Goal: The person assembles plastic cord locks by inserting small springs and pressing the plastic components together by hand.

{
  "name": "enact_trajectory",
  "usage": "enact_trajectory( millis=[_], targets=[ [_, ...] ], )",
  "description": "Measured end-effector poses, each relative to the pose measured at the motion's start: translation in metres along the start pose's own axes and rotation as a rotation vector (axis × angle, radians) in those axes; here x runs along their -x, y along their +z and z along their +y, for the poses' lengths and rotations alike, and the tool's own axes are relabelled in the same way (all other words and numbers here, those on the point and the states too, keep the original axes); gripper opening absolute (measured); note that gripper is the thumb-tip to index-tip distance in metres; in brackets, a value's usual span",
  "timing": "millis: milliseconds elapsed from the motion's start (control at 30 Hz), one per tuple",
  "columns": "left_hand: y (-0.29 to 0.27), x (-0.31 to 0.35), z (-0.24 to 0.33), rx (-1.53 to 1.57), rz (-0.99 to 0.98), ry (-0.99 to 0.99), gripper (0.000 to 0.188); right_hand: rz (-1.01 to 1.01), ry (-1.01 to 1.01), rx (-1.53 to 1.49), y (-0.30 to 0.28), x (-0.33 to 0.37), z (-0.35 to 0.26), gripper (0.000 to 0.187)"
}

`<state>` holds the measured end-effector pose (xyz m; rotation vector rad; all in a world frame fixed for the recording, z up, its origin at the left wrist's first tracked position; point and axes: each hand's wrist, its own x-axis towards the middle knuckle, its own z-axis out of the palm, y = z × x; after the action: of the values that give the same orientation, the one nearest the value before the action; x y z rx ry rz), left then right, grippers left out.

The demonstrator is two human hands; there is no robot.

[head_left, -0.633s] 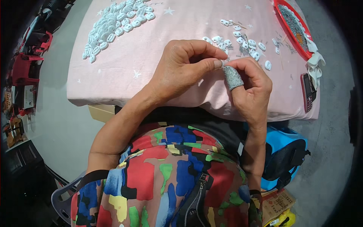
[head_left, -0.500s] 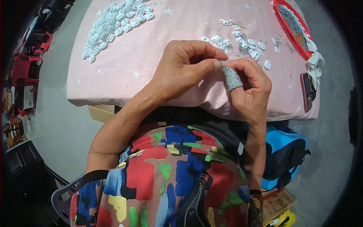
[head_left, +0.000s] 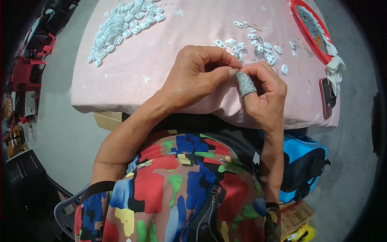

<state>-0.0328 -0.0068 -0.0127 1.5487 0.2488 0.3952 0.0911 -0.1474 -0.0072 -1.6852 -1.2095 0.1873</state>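
A grey floor surrounds a tabletop covered in pink cloth printed with pale stars, and red plastic chairs stand across the room, far left of the red tray. That tray sits at the tabletop's far right side, holding a mass of grey material. Left of the red tray lie scattered white pieces, small and oval with dark slots, mixed with tiny grey strips and a few thin sticks; well apart from the red tray, toward the far left, is a heaped pile of white pieces. The left hand and right hand meet left of the red tray and nearer the person, just this side of the scattered pieces. In each grip the thumb and forefinger tips are drawn close together; whatever may lie between them is too small to tell, so I cannot say whether either one pinches anything. A speckled grey sleeve wraps the right thumb. Nearer the person than the red tray, a red-and-black phone rests beside a white cloth.
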Motion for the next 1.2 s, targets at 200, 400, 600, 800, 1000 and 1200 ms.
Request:
enact_trajectory(
  millis=[200, 400, 600, 800, 1000, 1200],
  targets=[
    [-0.002, 0.002, 0.001, 0.071, 0.048, -0.031, 0.018, -0.007, 0.03, -0.164, 0.002, 0.0, 0.006, 0.017],
    [-0.024, 0.008, 0.01, 0.198, 0.299, -0.042, 0.019, -0.051, -0.134, 0.166, -0.004, -0.03, -0.003, 0.029],
    [-0.035, 0.008, 0.006, 0.141, 0.337, 0.031, 0.021, -0.241, -0.291, 0.614, 0.013, -0.055, -0.003, 0.031],
    [-0.033, 0.008, 0.006, 0.114, 0.301, 0.004, 0.021, -0.205, -0.291, 0.543, 0.013, -0.054, -0.003, 0.027],
    [-0.027, 0.007, 0.004, 0.112, 0.262, 0.003, 0.02, -0.113, 0.073, 0.107, 0.004, -0.041, -0.007, 0.02],
    [-0.019, 0.008, 0.007, 0.144, 0.199, -0.017, 0.021, -0.038, 0.317, -0.464, -0.004, -0.02, -0.01, 0.018]
  ],
)
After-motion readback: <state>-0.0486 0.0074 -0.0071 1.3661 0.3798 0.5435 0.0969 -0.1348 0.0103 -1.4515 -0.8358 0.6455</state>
